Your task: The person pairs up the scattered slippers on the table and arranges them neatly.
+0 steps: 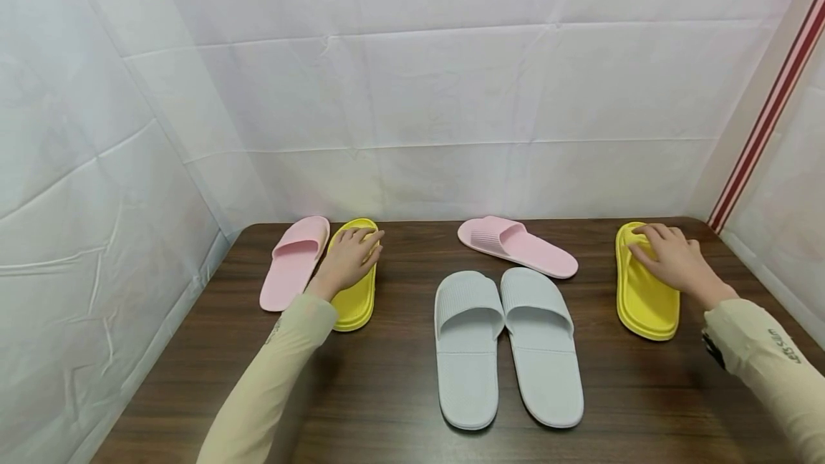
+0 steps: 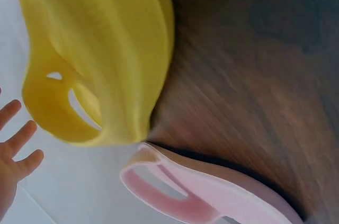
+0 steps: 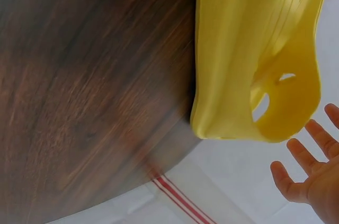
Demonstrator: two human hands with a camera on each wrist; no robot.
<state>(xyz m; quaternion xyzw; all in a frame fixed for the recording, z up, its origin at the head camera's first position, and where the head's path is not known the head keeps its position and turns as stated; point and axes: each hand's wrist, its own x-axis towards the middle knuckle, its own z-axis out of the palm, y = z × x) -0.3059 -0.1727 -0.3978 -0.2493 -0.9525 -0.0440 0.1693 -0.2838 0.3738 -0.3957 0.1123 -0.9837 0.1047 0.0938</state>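
Note:
Two yellow slippers lie far apart on a dark wooden table (image 1: 387, 378). My left hand (image 1: 358, 249) lies over the strap end of the left yellow slipper (image 1: 354, 303); in the left wrist view its fingers (image 2: 16, 144) are spread and straight beside that yellow slipper (image 2: 106, 49). My right hand (image 1: 654, 243) lies over the strap end of the right yellow slipper (image 1: 647, 306). In the right wrist view its fingers (image 3: 310, 166) are also spread, close to the right yellow slipper (image 3: 254, 49). Neither hand shows a closed grip.
A pink slipper (image 1: 293, 262) lies just left of the left yellow one, seen also as the pink slipper (image 2: 212, 192). Another pink slipper (image 1: 518, 245) lies at the back centre. A grey pair (image 1: 505, 346) sits in the middle. White cloth walls (image 1: 451, 92) enclose the table.

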